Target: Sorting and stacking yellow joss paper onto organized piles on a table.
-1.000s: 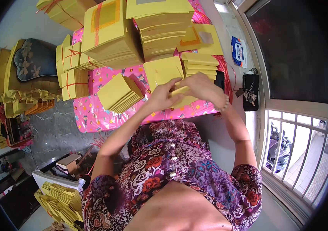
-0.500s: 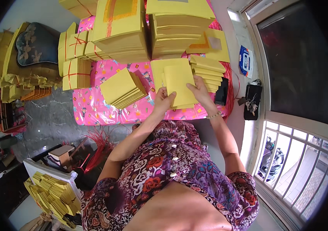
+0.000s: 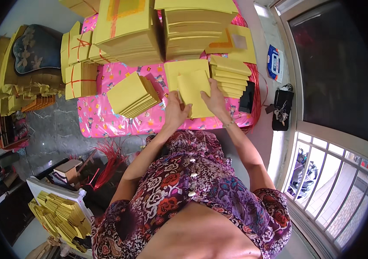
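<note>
A folded yellow paper lies before me over a larger yellow sheet on the pink-covered table. My left hand grips its left edge, the thumb over the top and the fingers partly hidden. On the right edge, my right hand is closed with its thumb on the paper and its fingers along the side. Just right of it, folded yellow papers overlap in a stepped row. Left of my hands sits a slanted stack of folded papers.
Tall stacks of yellow paper fill the table's far side. Bundles tied with red string stand at the left. A dark flat object and red strings lie at the right edge, beside a barred window.
The folded paper has come down and toward me, now lying flatter and slightly tilted over the sheet. My left hand has shifted to its lower left edge. The view has moved slightly.
</note>
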### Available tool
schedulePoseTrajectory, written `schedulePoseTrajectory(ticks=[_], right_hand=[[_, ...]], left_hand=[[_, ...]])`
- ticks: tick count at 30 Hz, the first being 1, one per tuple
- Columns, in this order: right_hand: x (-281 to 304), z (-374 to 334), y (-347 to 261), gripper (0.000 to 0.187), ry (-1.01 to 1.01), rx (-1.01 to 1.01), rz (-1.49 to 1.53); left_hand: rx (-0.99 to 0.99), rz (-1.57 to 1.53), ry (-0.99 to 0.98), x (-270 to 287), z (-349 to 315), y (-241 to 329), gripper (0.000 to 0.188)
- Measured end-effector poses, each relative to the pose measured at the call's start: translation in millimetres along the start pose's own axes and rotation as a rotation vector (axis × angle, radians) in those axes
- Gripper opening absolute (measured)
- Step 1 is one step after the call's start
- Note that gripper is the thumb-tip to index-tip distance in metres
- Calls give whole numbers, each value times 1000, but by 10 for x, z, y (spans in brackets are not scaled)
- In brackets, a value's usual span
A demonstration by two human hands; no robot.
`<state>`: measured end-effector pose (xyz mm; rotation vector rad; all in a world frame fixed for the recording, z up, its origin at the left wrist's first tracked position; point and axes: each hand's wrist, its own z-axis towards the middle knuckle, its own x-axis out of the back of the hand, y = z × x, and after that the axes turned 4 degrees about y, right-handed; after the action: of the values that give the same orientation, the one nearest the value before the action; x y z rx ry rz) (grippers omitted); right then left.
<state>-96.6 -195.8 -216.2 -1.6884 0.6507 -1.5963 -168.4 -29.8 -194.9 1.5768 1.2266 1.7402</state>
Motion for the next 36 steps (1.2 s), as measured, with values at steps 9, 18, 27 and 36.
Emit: schedulePoseTrajectory(ticks=[9,18,27,36], right_hand=[[271,65,-151,44,29,72,-302],[1014,827,523,68,19,266,-515],[837,1190,583,64,-349,193,-615],[669,1184,795,46,-306,236,-534]], left_hand=[[-349,494,-84,114,169,113,44],[-427,444,-95,202,432,411,29],[-366,19,-128,-445,980,735,50],[-219,803,-527,-1100,1745,740,57]])
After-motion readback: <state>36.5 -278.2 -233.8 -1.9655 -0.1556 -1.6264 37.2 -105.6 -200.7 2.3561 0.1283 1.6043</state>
